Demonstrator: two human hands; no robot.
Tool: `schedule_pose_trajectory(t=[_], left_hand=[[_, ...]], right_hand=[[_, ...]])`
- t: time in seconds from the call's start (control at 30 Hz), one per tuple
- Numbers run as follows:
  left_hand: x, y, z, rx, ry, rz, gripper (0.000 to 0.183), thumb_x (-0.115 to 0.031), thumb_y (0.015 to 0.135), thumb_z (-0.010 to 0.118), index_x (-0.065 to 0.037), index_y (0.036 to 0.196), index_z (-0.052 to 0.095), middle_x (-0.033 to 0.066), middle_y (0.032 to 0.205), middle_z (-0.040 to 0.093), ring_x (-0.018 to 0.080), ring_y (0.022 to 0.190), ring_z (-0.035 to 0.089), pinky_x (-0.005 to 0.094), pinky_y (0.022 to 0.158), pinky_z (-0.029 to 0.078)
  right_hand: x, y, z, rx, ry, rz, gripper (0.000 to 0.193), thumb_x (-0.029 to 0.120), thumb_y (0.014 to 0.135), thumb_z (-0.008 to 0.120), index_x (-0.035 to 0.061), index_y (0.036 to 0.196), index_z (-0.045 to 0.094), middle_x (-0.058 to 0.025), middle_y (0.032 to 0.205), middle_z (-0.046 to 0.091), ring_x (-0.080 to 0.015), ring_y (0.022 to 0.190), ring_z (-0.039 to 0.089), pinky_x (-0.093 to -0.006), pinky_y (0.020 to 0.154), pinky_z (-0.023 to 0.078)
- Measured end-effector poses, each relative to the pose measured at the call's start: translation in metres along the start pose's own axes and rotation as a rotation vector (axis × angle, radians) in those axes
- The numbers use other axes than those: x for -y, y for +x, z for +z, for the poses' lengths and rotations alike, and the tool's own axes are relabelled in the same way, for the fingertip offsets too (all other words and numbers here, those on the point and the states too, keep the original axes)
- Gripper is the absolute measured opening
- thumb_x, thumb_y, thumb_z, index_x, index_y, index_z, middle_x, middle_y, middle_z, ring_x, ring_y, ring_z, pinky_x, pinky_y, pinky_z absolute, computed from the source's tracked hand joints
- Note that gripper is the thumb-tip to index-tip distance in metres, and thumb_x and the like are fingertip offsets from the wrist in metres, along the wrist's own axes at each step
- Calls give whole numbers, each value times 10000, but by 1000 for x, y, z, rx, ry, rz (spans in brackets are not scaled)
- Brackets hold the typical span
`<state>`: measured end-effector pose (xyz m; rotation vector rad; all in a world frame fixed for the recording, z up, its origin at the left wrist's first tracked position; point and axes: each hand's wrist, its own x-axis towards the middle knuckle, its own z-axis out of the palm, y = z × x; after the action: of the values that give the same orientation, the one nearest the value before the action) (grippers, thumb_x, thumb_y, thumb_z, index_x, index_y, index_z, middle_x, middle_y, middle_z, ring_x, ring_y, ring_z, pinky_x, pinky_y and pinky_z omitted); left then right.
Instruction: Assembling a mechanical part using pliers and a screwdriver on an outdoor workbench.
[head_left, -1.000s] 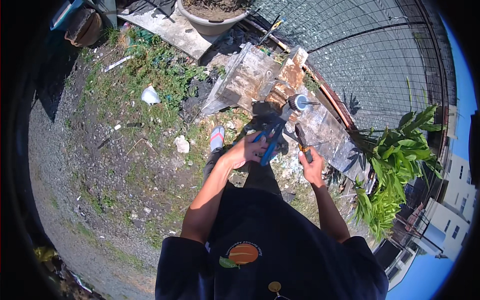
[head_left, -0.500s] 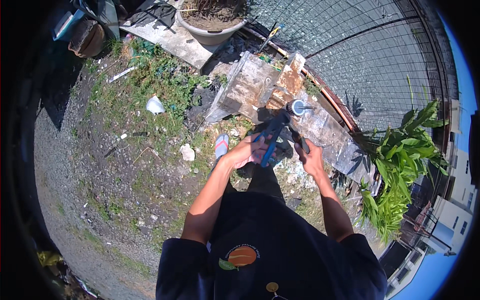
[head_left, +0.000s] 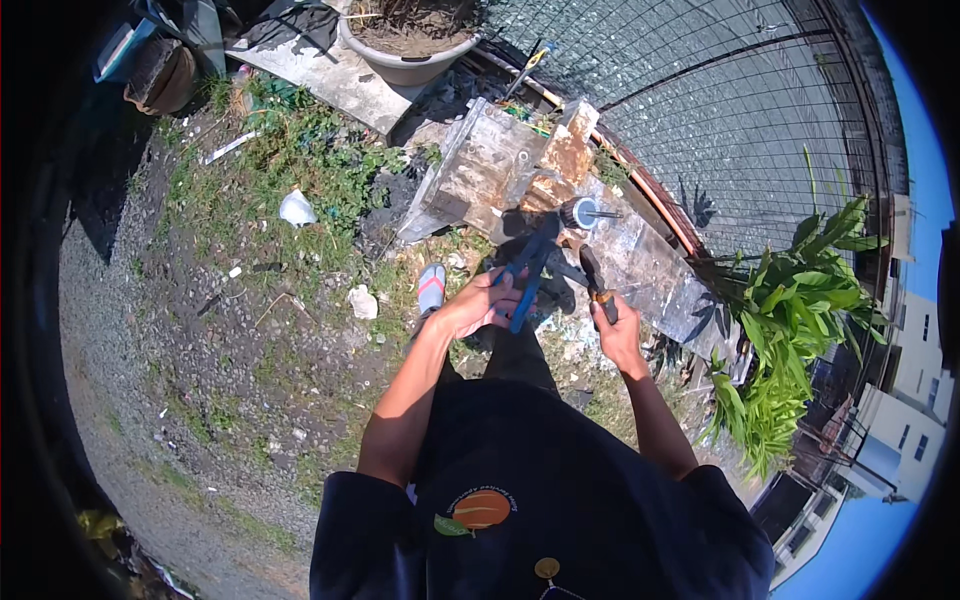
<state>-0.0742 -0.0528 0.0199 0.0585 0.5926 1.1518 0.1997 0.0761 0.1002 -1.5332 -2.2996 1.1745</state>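
Note:
My left hand (head_left: 478, 304) is closed around a long black tool with blue handles (head_left: 532, 275), shaped like large pliers. Its dark head points away from me, over the near edge of a weathered board (head_left: 640, 240). In my right hand (head_left: 618, 332) is a short tool with an orange and black handle (head_left: 602, 297). That tool's dark, rounded head angles up and left, apart from the blue-handled tool; its exact kind is unclear. Just beyond both tools, a round tin with a pale blue top (head_left: 578, 213) stands on the board, a thin dark rod sticking out from it.
A rusty metal piece (head_left: 566, 155) lies across the board. Wire fencing (head_left: 700, 110) runs behind it, and leafy plants (head_left: 800, 310) crowd the right. A large planter (head_left: 408, 62) stands at the back. Below are weedy gravel (head_left: 250, 360) and a sandalled foot (head_left: 431, 290).
My right hand has shifted slightly down, and its tool has swung clear of the blue-handled one, showing its orange handle. My left hand keeps its hold. The whole view has drifted slightly left.

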Motion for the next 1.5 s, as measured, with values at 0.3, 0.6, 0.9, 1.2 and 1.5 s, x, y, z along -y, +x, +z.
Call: schedule_pose_trajectory(t=[0.3,0.6,0.9,1.2,1.5], left_hand=[[3,-36,-9,-42,165,-14,383,-260,1112,545,-66,1443,540,145,1198,718,239,1031,725,306,798,590],[53,-66,-29,-88,615,-54,327,-250,1085,592,-73,1360,597,26,1115,666,143,880,572,247,803,462],[39,-117,-31,-189,640,-41,372,-271,1076,617,-61,1383,595,-7,1105,639,137,915,528,264,860,432],[-38,-29,-44,-663,640,318,503,-281,1073,603,-102,1536,519,110,1335,604,229,1175,570,345,1056,418],[-78,138,-59,-1040,1891,407,595,-318,955,660,-199,1516,504,264,1299,489,417,1113,477,589,1076,342]], right_hand=[[-102,-20,7,-131,-68,205,255,251,875,775,43,932,639,-65,688,595,-224,598,492,-362,609,433],[-209,99,82,-387,-222,587,552,328,770,840,-1,1136,592,-169,919,673,-348,746,602,-432,770,505],[-182,117,103,-518,-439,336,637,236,791,820,10,1304,518,-173,1022,659,-334,844,627,-426,841,518],[59,99,23,-246,323,-22,543,126,842,784,30,1323,552,-113,966,669,-231,820,625,-342,790,516],[109,123,13,-79,18,57,590,169,818,823,37,1329,559,-62,762,632,-214,685,593,-336,685,515]])
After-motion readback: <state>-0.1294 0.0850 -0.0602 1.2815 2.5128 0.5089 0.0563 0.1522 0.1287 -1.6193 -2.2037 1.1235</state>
